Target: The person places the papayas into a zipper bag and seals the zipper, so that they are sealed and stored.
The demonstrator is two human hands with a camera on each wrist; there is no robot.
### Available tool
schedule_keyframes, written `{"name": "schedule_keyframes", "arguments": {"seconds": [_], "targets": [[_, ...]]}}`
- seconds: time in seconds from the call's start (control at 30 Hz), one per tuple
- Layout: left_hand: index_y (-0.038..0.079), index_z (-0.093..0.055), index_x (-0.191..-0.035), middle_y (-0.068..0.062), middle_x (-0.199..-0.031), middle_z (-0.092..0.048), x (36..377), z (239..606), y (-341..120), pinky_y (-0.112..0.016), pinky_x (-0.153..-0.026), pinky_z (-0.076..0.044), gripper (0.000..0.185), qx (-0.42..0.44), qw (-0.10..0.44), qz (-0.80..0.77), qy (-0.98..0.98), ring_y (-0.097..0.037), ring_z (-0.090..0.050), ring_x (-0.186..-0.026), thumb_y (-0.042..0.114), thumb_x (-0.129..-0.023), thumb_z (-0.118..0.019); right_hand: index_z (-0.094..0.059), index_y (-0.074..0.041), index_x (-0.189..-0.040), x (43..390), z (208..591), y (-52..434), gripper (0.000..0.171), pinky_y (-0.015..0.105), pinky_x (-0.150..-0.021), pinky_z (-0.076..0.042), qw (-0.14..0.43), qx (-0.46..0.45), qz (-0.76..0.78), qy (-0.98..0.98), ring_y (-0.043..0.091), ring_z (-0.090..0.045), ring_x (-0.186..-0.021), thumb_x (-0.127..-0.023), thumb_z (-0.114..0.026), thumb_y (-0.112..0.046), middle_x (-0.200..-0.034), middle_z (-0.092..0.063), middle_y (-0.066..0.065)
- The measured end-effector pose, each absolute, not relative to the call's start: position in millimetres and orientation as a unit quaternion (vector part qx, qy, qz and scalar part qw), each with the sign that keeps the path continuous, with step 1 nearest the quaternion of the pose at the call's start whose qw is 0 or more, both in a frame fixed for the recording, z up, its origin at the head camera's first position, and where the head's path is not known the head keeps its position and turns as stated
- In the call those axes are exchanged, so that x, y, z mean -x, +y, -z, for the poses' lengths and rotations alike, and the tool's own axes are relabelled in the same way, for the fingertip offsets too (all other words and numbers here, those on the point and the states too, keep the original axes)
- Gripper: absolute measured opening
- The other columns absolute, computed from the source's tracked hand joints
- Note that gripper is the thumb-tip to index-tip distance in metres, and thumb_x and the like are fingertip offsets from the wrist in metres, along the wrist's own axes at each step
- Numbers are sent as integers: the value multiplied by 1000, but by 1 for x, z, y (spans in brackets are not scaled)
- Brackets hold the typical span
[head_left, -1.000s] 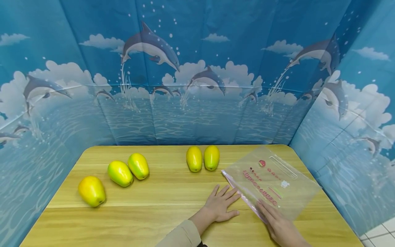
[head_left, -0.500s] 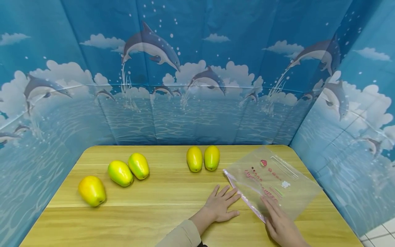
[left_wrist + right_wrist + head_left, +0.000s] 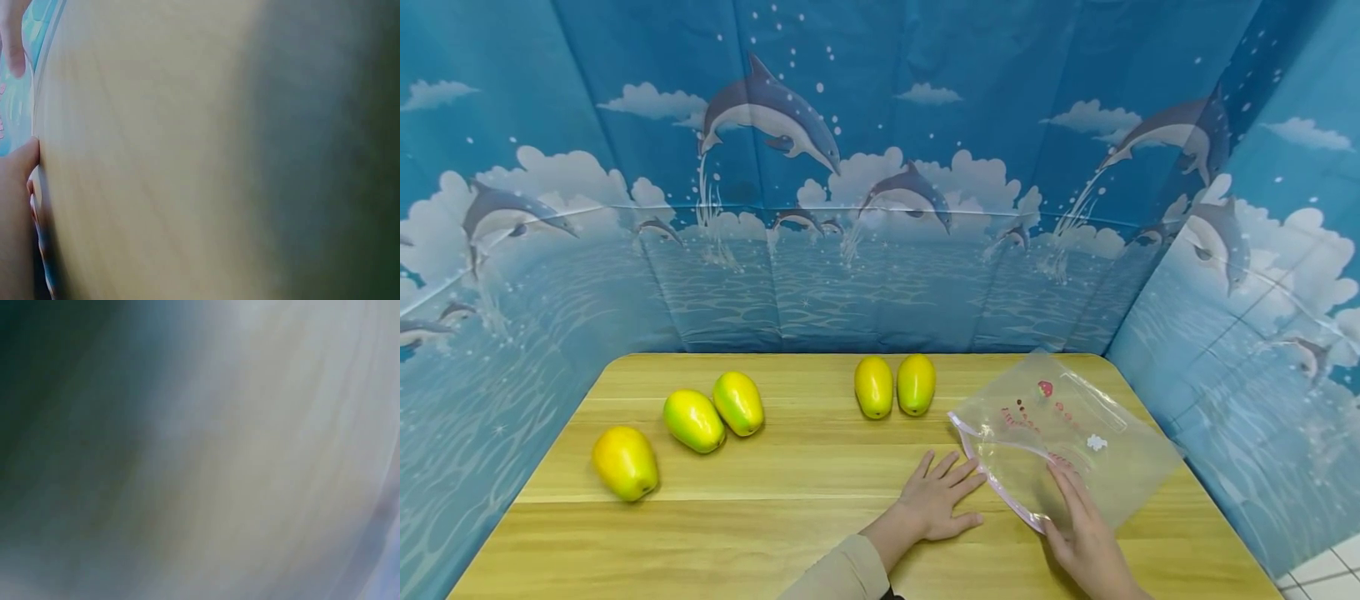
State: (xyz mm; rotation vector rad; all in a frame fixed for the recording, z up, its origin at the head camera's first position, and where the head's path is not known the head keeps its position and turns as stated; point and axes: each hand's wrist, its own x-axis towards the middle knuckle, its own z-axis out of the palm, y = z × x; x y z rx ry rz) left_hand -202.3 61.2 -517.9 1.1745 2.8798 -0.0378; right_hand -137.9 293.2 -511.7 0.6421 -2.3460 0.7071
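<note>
A clear zip bag (image 3: 1120, 467) with pink print and a pink-edged mouth lies slantwise at the table's right. Its mouth gapes, the upper layer bowed up from the lower edge. My left hand (image 3: 936, 500) lies flat with fingers spread, its fingertips at the pink lower edge. The right hand (image 3: 1086, 533) is at the near end of the mouth, its straight fingers against the raised upper layer and its thumb apart, by the lower corner. In the left wrist view, parts of hands and the printed bag (image 3: 15, 106) show at the left edge. The right wrist view is blurred.
Two yellow mangoes (image 3: 874, 387) (image 3: 916, 385) stand side by side at the back middle. Three more yellow-green mangoes (image 3: 625, 463) (image 3: 694, 421) (image 3: 738, 403) lie at the left. A dolphin-print curtain (image 3: 880, 275) closes off the wooden table's (image 3: 737, 533) back and sides.
The right fingers have moved up and away from the lower edge, lifting the bag's upper layer so that its mouth has opened. The left hand has stayed in place.
</note>
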Motion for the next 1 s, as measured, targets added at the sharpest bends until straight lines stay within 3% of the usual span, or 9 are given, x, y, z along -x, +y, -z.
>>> {"name": "schedule_keyframes", "arguments": {"seconds": [0.03, 0.1, 0.17, 0.27, 0.33, 0.5, 0.7, 1.0], "targets": [[38, -13, -145, 16, -151, -9, 202, 518, 61, -41, -113, -12, 61, -378, 16, 11, 926, -12, -10, -139, 64, -90, -17, -34, 10, -135, 138, 511, 293, 73, 14, -108, -17, 302, -241, -270, -882, 13, -24, -134, -91, -39, -49, -133, -38, 29], [38, -14, -145, 16, -151, -10, 202, 518, 61, -41, -113, -12, 61, -379, 16, 8, 925, -12, -10, -139, 64, -90, -17, -33, 10, -135, 139, 510, 291, 70, 11, -107, -18, 305, -240, -279, -879, 11, -23, -134, -86, -59, -34, -132, -38, 30], [38, -13, -145, 16, -151, -10, 203, 519, 61, -41, -113, -12, 61, -379, 16, 7, 925, -12, -10, -139, 64, -90, -17, -33, 9, -136, 139, 508, 289, 78, 7, -103, -20, 310, -233, -285, -877, 5, -25, -131, -72, -73, -11, -131, -39, 29], [38, -13, -145, 16, -151, -9, 203, 521, 62, -41, -113, -12, 61, -379, 14, 7, 925, -12, -9, -139, 64, -90, -17, -34, 8, -136, 140, 504, 287, 104, 3, -99, -23, 317, -219, -293, -875, -2, -29, -125, -42, -76, 18, -129, -41, 29], [38, -13, -145, 16, -151, -9, 203, 521, 62, -41, -113, -12, 61, -378, 13, 6, 926, -12, -9, -139, 64, -90, -16, -33, 7, -136, 142, 503, 286, 112, 1, -96, -25, 318, -209, -297, -876, -4, -30, -121, -35, -78, 21, -129, -41, 28], [38, -13, -145, 15, -152, -9, 203, 522, 61, -42, -113, -11, 61, -378, 15, 1, 926, -13, -8, -139, 64, -90, -16, -30, 9, -137, 146, 502, 287, 117, 2, -95, -27, 315, -208, -320, -869, 1, -33, -119, -30, -76, 26, -130, -37, 30], [36, -14, -146, 13, -152, -9, 204, 522, 61, -42, -113, -12, 62, -381, 13, -8, 925, -14, -9, -139, 63, -91, -18, -27, 10, -137, 148, 500, 285, 117, 1, -94, -26, 312, -203, -332, -867, -5, -28, -121, -31, -76, 27, -130, -33, 33], [32, -16, -146, 10, -153, -7, 203, 521, 55, -47, -112, -13, 62, -387, -1, -75, 919, -17, -10, -139, 61, -91, -24, -28, 12, -136, 149, 497, 283, 116, 1, -95, -27, 315, -207, -341, -861, -4, -29, -121, -31, -76, 27, -129, -34, 33]]}}
